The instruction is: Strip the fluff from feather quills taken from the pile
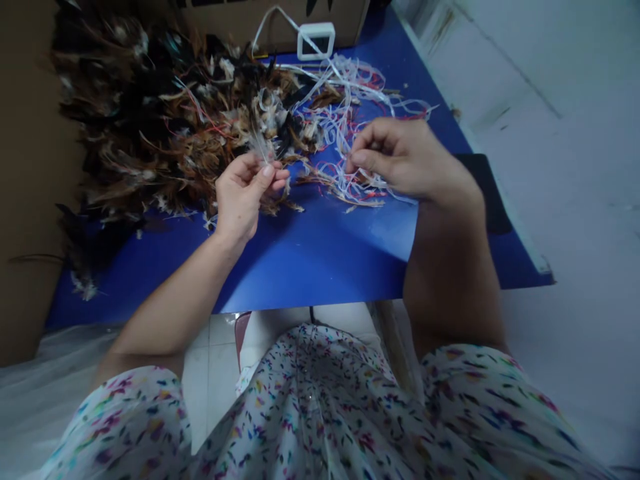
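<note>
as we look down through the head view, with twelve o'clock at the far edge, our left hand (245, 193) sits at ten o'clock and pinches a pale, wispy feather (261, 143) between thumb and fingers, the plume standing near eleven. our right hand (407, 157), at two o'clock, curls its fingers toward the thumb beside a tangle of white and red strings (345, 127); we cannot tell whether it grips anything thin. just beyond our left hand, a heap of brown and black feathers (165, 120) spreads around ten o'clock over the blue tabletop (310, 260). at twelve we see a white-framed device (302, 45) with a white strip crossing its front, and a cardboard box (220, 28) behind. toward three, a dark flat object (487, 193) lies partly hidden by our right wrist.
</note>
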